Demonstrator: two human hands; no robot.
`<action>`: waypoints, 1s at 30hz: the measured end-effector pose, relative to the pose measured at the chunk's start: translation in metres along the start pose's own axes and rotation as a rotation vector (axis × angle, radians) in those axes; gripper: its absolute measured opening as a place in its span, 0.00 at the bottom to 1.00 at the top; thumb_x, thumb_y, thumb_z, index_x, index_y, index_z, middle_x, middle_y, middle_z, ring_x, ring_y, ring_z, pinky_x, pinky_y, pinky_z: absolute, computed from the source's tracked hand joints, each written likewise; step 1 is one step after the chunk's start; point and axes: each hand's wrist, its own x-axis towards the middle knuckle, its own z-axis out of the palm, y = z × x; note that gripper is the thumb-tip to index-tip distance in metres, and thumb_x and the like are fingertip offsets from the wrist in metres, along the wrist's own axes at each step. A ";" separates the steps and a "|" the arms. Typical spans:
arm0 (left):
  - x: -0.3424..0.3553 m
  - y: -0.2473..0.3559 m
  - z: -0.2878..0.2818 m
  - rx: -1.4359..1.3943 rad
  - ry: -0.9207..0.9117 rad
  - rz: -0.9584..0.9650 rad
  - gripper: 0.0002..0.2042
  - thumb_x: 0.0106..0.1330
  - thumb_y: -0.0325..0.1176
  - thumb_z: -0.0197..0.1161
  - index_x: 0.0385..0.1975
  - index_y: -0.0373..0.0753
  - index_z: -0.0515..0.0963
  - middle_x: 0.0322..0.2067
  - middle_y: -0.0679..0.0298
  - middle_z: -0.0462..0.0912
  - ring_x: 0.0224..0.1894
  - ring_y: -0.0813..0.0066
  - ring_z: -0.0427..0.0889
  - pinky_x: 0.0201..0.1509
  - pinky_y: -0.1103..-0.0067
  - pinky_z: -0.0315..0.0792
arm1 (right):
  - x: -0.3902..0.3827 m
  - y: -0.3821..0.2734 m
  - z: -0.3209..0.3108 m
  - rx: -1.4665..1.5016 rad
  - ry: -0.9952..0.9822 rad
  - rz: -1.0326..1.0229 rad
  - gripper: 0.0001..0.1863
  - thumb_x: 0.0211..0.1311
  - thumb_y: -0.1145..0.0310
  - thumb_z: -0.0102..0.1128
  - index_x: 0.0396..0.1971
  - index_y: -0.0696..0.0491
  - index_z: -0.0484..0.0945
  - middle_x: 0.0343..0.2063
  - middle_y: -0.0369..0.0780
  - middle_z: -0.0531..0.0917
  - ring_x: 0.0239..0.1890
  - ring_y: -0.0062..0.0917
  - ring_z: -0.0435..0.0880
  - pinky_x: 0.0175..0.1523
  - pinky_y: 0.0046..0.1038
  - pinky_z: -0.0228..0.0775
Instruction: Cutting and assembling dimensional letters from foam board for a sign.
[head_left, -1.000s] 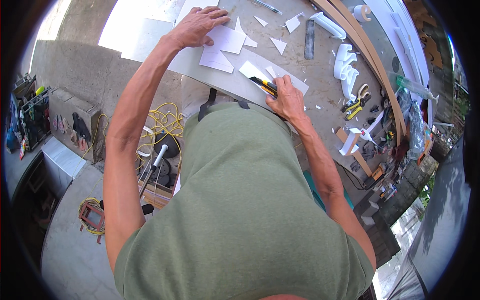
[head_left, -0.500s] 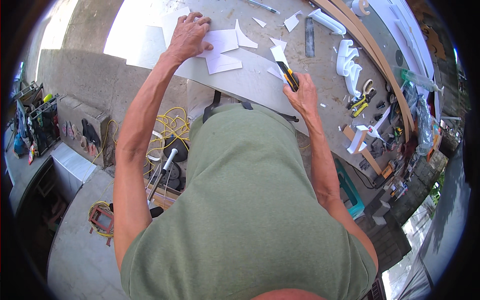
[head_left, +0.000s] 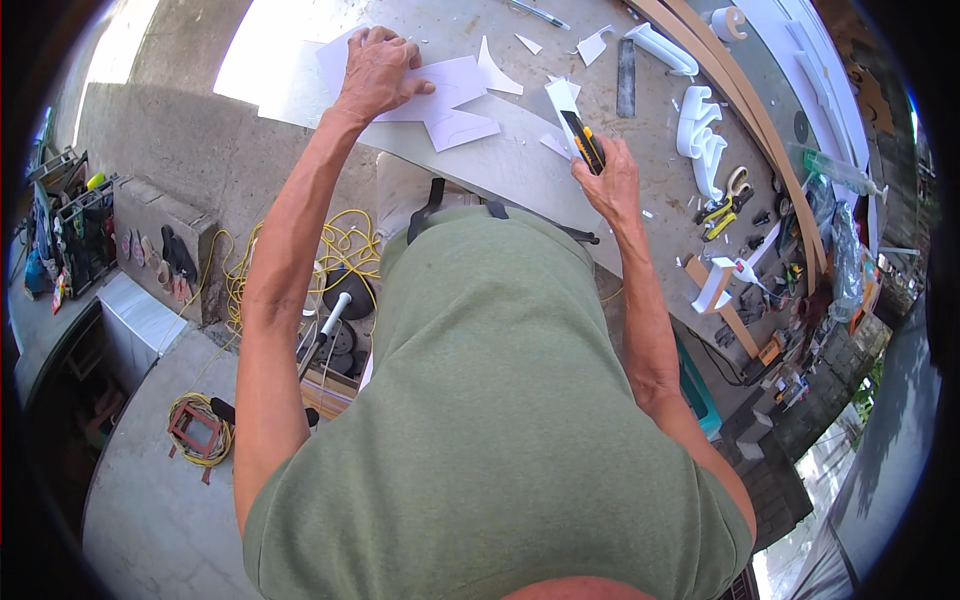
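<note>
Under the left hand (head_left: 380,78), white sheets (head_left: 455,88) lie left of the right hand (head_left: 613,182).

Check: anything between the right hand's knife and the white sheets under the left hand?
Yes: a white strip alongside the knife and a small white offcut, both on the side toward the white sheets.

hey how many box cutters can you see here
1: the black-and-yellow box cutter in the right hand. More may be hidden in the clutter at right.
</note>
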 end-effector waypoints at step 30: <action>0.074 0.032 0.017 0.197 -0.153 0.374 0.14 0.57 0.27 0.75 0.41 0.55 0.88 0.42 0.69 0.89 0.60 0.69 0.76 0.80 0.64 0.54 | -0.011 -0.057 0.025 0.067 -0.318 -0.312 0.22 0.55 0.63 0.69 0.50 0.54 0.80 0.43 0.44 0.79 0.40 0.42 0.86 0.45 0.41 0.80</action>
